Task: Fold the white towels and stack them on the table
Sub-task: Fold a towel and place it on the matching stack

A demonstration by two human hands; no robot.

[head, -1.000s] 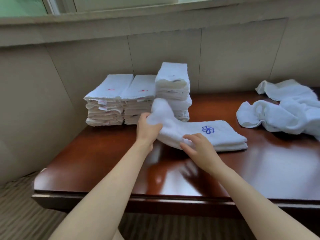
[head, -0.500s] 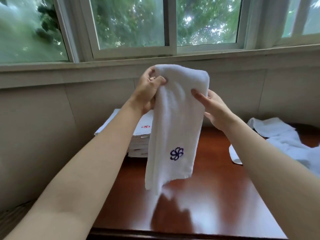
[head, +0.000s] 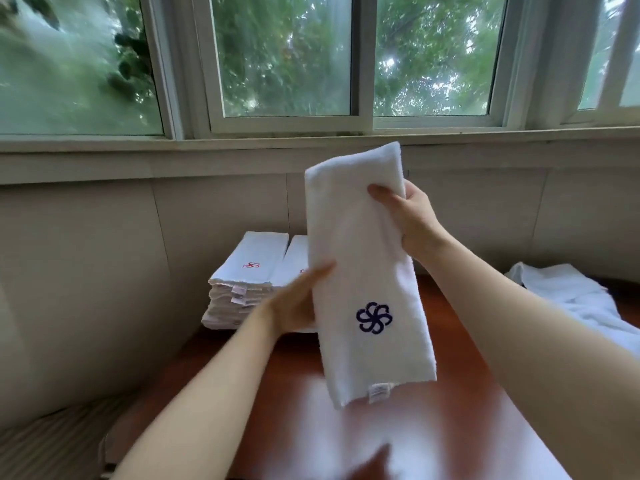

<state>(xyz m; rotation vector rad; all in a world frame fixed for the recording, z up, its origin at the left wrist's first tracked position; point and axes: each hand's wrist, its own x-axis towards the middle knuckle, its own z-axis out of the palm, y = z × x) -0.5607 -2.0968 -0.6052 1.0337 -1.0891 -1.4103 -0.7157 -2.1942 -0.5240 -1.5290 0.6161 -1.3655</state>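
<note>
The left hand (head: 298,299) had dropped from the top edge to the towel (head: 367,271) middle, resting open; the right hand (head: 408,216) pinched the top. Another fold seemed imminent.

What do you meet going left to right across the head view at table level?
Stack of folded towels → left hand → held white towel → right hand → heap of unfolded towels.
</note>
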